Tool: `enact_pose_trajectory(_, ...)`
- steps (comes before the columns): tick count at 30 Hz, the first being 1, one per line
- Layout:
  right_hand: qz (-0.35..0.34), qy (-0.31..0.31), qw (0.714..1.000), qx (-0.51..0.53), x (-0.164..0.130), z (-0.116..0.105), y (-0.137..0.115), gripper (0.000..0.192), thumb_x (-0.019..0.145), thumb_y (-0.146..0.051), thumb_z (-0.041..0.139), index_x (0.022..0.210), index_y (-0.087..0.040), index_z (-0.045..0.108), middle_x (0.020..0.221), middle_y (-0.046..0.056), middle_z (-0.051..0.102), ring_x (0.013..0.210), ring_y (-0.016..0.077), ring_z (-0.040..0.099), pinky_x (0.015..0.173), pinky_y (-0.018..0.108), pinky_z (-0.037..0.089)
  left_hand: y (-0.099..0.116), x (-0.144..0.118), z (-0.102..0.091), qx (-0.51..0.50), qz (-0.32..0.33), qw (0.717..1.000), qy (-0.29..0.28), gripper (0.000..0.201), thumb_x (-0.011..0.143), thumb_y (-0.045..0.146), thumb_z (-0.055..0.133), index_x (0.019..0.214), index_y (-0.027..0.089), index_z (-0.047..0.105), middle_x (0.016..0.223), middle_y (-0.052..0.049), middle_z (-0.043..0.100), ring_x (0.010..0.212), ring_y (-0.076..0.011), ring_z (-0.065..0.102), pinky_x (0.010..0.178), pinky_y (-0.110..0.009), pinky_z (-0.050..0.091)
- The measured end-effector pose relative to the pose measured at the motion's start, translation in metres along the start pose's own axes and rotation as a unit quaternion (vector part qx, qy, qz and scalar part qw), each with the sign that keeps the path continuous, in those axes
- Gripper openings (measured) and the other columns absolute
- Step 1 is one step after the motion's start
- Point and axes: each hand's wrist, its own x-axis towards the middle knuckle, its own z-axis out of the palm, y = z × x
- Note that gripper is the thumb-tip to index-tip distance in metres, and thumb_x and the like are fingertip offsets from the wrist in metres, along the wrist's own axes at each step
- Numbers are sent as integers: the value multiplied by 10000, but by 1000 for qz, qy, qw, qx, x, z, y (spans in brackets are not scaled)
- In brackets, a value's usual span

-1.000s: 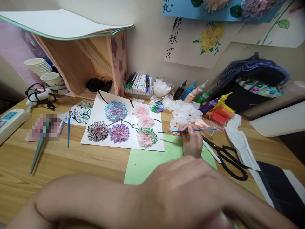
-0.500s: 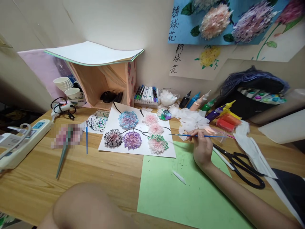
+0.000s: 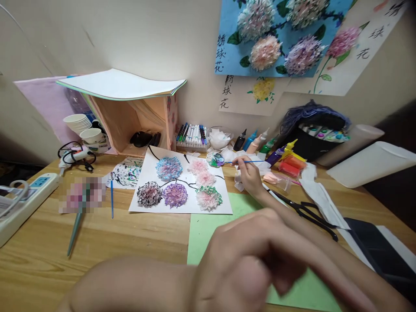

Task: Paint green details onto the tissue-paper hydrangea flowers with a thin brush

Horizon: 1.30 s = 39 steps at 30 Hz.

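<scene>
My right hand (image 3: 249,173) is closed around a thin blue paintbrush (image 3: 251,161). The brush points left, its tip at the right edge of a small round palette (image 3: 215,159) smeared with green and purple paint; whether they touch is hard to tell. Just left of that hand is a white sheet (image 3: 182,206) with a painted dark branch and several ruffled paper flowers (image 3: 175,195) in blue, black, purple, pink and green-edged pink. My left hand (image 3: 247,251) hangs blurred close to the camera, one finger stretched right, the others loosely bent, nothing visible in it. It covers much of a green sheet (image 3: 203,225).
Black-handled scissors (image 3: 302,208) and white tissue strips (image 3: 315,186) lie right. Paint bottles (image 3: 250,141), markers (image 3: 192,134) and a bowl of tissue scraps (image 3: 219,138) line the back. Another brush (image 3: 112,197) and a power strip (image 3: 30,201) are left; an orange box (image 3: 170,125) stands behind.
My right hand has moved the brush up and away from the branch to the palette. My left hand has risen into the foreground. The view has shifted slightly right.
</scene>
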Motion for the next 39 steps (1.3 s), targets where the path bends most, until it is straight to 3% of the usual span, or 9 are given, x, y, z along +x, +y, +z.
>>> enact_pose_trajectory(3, -31, -31, 998, -36, 5, 2, 0, 329, 962, -401, 341, 816, -225, 577, 793, 28, 598, 822, 197, 550, 772, 339, 403, -12, 25, 27, -58, 21, 998, -15, 384, 977, 288, 235, 962, 151, 593, 851, -74, 623, 772, -172, 612, 687, -285, 523)
enact_pose_trajectory(6, -51, -36, 996, -56, 9, 4, -2, 322, 968, -379, 329, 803, -224, 559, 785, 31, 596, 832, 205, 553, 793, 347, 397, -33, 33, 63, 73, 3, 994, -84, 363, 956, 355, 350, 836, 116, 596, 822, -97, 601, 784, -231, 605, 662, -338, 523)
enact_pose_trajectory(10, -48, -49, 995, -68, 14, 8, 0, 320, 966, -383, 320, 807, -222, 547, 800, 41, 609, 843, 219, 572, 797, 354, 405, -57, 24, 105, 144, 9, 986, -81, 387, 956, 342, 372, 1043, 32, 587, 1118, -192, 605, 1077, -287, 572, 876, -355, 500)
enact_pose_trajectory(13, -48, -66, 994, -79, 17, 12, 2, 310, 967, -378, 317, 815, -220, 536, 785, 47, 614, 829, 223, 577, 788, 354, 407, -68, 17, 122, 153, 6, 985, -75, 465, 966, 346, 344, 1185, -22, 524, 1299, -239, 525, 1214, -305, 503, 969, -354, 457)
enact_pose_trajectory(19, -56, -83, 991, -90, 21, 16, 5, 317, 965, -387, 320, 787, -221, 524, 776, 52, 601, 812, 226, 555, 780, 356, 398, -76, 13, 134, 142, -26, 986, -82, 514, 968, 366, 328, 1240, -39, 490, 1346, -260, 487, 1262, -318, 468, 992, -372, 450)
enact_pose_trajectory(32, -32, -72, 996, -53, 28, 14, 2, 355, 970, -403, 318, 766, -212, 538, 739, 29, 565, 762, 191, 550, 741, 332, 401, -81, 14, 137, 119, -46, 988, -87, 554, 954, 402, 361, 1231, -59, 496, 1338, -292, 476, 1265, -339, 461, 952, -390, 488)
enact_pose_trajectory(39, -33, -22, 999, -23, 20, 3, -3, 325, 964, -415, 315, 823, -222, 534, 786, 34, 588, 792, 195, 569, 759, 342, 410, -82, 14, 136, 115, -51, 989, -79, 486, 947, 333, 360, 1216, -40, 516, 1328, -262, 504, 1245, -328, 488, 927, -393, 509)
